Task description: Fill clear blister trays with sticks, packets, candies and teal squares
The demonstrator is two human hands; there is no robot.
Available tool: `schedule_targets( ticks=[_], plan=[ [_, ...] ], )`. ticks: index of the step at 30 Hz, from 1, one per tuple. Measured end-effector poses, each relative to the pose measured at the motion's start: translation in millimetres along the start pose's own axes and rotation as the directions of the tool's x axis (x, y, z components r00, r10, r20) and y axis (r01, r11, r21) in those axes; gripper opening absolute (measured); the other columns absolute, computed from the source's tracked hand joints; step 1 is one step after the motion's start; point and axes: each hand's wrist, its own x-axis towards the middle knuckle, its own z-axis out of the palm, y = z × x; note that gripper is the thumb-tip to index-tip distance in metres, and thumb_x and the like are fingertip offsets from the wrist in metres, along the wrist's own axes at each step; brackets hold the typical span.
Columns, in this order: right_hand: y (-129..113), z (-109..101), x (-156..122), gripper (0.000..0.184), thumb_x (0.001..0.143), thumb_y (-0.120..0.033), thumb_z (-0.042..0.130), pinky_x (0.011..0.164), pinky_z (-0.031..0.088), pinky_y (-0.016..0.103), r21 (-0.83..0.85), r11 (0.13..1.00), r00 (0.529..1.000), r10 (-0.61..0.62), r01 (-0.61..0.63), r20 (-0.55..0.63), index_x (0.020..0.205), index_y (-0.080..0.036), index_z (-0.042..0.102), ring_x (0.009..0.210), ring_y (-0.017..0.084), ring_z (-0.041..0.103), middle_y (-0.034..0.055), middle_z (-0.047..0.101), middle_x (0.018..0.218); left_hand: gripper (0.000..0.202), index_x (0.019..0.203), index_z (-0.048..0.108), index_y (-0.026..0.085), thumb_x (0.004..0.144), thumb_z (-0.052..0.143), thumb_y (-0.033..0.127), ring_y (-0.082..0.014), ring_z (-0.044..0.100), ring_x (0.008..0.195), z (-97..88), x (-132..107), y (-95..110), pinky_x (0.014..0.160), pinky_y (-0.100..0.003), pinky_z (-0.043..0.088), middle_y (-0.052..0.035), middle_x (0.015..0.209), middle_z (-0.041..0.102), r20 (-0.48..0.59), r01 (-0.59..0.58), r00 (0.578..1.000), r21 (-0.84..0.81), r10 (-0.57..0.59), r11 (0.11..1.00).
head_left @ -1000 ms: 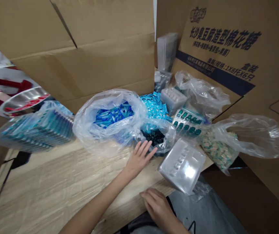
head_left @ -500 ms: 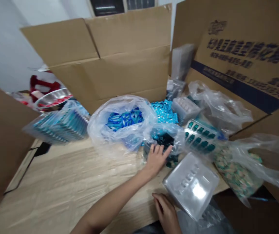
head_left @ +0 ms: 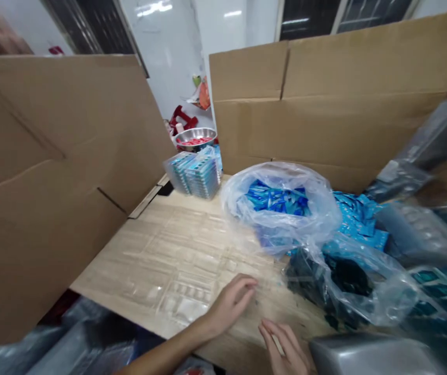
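Note:
My left hand (head_left: 231, 303) hovers over the table beside a clear plastic blister tray (head_left: 186, 298), its fingers bent and held together. Whatever is inside its grasp is hidden. My right hand (head_left: 285, 345) is low at the front, fingers curled toward the thumb; blur hides whether it holds anything. Beyond the hands to the right sits an open clear bag (head_left: 389, 294) of dark green pieces (head_left: 350, 276). More clear trays (head_left: 145, 276) lie flat on the wooden table (head_left: 129, 234), hard to pick out against the wood.
A plastic bag (head_left: 239, 208) of blue packets (head_left: 278, 198) stands at the back, with lighter blue packets (head_left: 358, 216) beside it. Stacked filled trays (head_left: 195, 174) and a metal bowl (head_left: 195, 138) are farther left. Cardboard (head_left: 71, 156) walls border the table. A shiny plastic container (head_left: 371, 357) lies front right.
The view has swung left. My left hand has left the bag of dark green pieces and come over the table near the clear trays, with my right hand close by.

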Motion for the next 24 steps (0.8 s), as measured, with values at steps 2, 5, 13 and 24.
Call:
schedule_targets(
  ticks=[2,5,13,24],
  plan=[
    [-12,9,11,0.02,0.095,-0.03,0.051,0.061,0.056,0.019,0.013,0.999,0.998,0.033,-0.034,0.062,0.091,-0.022,0.069,0.068,0.015,0.069,0.0026,0.071,0.076,0.023,0.1,0.064,0.019,0.091,0.045,0.028,-0.0185,0.065,0.095,-23.3,-26,-10,0.088,-0.032,0.051,-0.0073,0.098,0.069,-0.06,0.185,0.98,-0.089,-0.191,0.979],
    [-23,22,14,0.028,0.098,-0.031,0.043,0.058,0.055,0.019,0.009,0.999,0.991,0.047,-0.048,0.127,0.1,-0.021,0.069,0.06,0.013,0.067,0.0003,0.069,0.067,0.024,0.098,0.065,0.018,0.09,0.047,0.032,-0.0189,0.065,0.094,-39.5,-63,-18,0.087,-0.032,0.051,-0.0067,0.097,0.069,-0.068,0.316,0.943,-0.132,-0.326,0.94],
    [-20,29,-27,0.032,0.091,-0.033,0.053,0.086,0.053,0.038,-0.215,0.967,0.99,0.125,-0.136,-0.065,0.117,-0.016,0.062,0.109,0.024,0.06,0.0145,0.063,0.117,0.023,0.108,0.061,0.017,0.091,0.048,0.025,-0.0181,0.061,0.1,-11.4,-103,-31,0.09,-0.029,0.048,-0.0086,0.106,0.068,0.19,-0.033,0.981,0.019,0.029,0.999],
    [7,64,-58,0.043,0.093,-0.05,0.042,0.065,0.053,0.032,-0.376,0.875,0.94,0.213,-0.305,-0.267,0.099,-0.013,0.065,0.07,0.02,0.066,0.0119,0.07,0.086,0.033,0.101,0.064,0.014,0.086,0.057,0.042,-0.0231,0.053,0.108,7.3,-102,-73,0.099,-0.037,0.038,-0.0112,0.11,0.064,0.457,-0.568,0.791,0.301,0.407,0.766]
  ],
)
